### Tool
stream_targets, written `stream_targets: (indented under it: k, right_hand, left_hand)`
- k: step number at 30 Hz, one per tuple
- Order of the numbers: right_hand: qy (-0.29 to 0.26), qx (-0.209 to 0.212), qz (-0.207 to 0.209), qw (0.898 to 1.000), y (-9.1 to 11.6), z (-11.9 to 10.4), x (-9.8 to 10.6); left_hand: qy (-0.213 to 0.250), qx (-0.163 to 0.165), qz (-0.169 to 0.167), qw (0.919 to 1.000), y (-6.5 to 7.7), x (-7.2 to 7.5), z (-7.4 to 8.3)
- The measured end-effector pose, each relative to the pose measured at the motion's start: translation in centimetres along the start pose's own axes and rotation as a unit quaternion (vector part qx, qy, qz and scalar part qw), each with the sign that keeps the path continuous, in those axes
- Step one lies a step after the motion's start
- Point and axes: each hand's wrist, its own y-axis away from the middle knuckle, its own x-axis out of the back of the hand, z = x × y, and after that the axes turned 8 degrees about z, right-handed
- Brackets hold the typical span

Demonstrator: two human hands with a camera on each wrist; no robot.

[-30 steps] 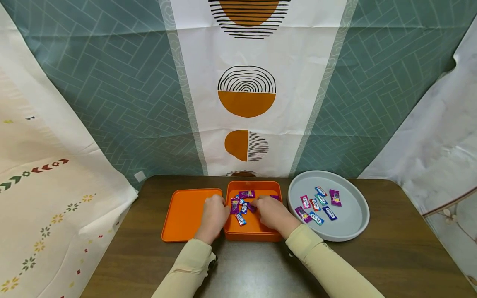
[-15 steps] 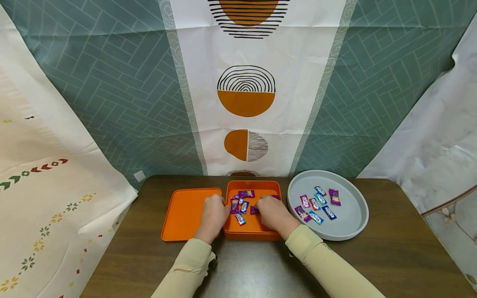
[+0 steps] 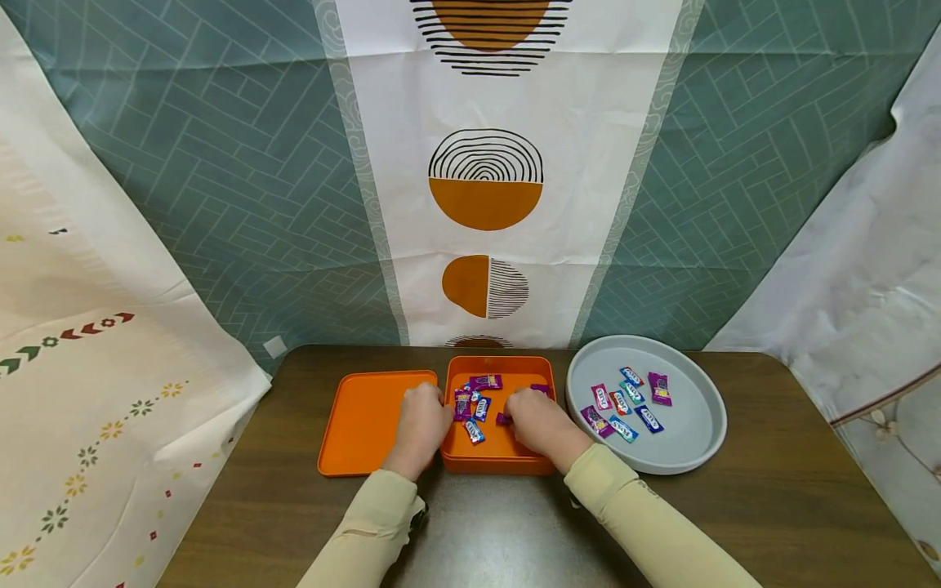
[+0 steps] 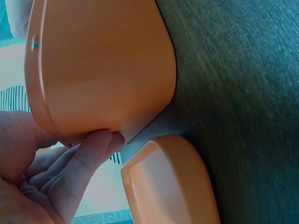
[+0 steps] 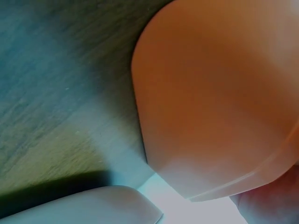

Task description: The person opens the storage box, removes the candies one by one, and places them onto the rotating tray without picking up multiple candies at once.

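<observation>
In the head view my left hand (image 3: pixel 425 420) grips the left wall of an orange box (image 3: pixel 507 467), its thumb at the rim; the left wrist view shows its fingers (image 4: pixel 84 163) against the outer side. My right hand (image 3: pixel 535 418) reaches into the box from the right, fingers bent downward. At its fingertips a small purple-wrapped candy (image 3: pixel 503 419) sticks out, partly hidden by the hand. Several wrapped candies lie in the box's left half, among them a purple one (image 3: pixel 486 382) and a blue one (image 3: pixel 474 431). Another purple candy (image 3: pixel 540 389) shows behind the right hand.
Left of the box lies a flat orange lid (image 3: pixel 360 433). A round grey tray (image 3: pixel 698 445) with several wrapped candies (image 3: pixel 650 419) stands close on the right. All rest on a dark wooden table (image 3: pixel 794 490), with a patterned cloth (image 3: pixel 485 106) hanging behind.
The purple candy at the right fingertips has shifted slightly right and toward me, further under the hand. My left hand has stayed on the box wall.
</observation>
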Motion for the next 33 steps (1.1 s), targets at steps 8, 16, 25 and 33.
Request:
stream_targets:
  k: [8, 16, 25, 33]
  right_hand:
    - [-0.019, -0.012, -0.012, 1.0, 0.1, 0.3, 0.2]
    - [-0.016, -0.019, -0.013, 1.0, 0.2, 0.5, 0.4]
    - [-0.051, -0.024, 0.012, 0.998, 0.4, 1.0, 1.9]
    - [-0.055, -0.024, 0.045, 0.997, 0.5, 2.2, 4.5]
  left_hand:
    - [0.0, -0.006, 0.004, 1.0, 0.1, -0.1, 0.0]
    - [-0.007, -0.001, 0.002, 1.0, 0.0, 0.0, 0.1]
    - [-0.004, 0.007, -0.006, 1.0, 0.0, 0.1, 0.1]
    - [-0.001, 0.007, -0.009, 0.9999, 0.0, 0.1, 0.1]
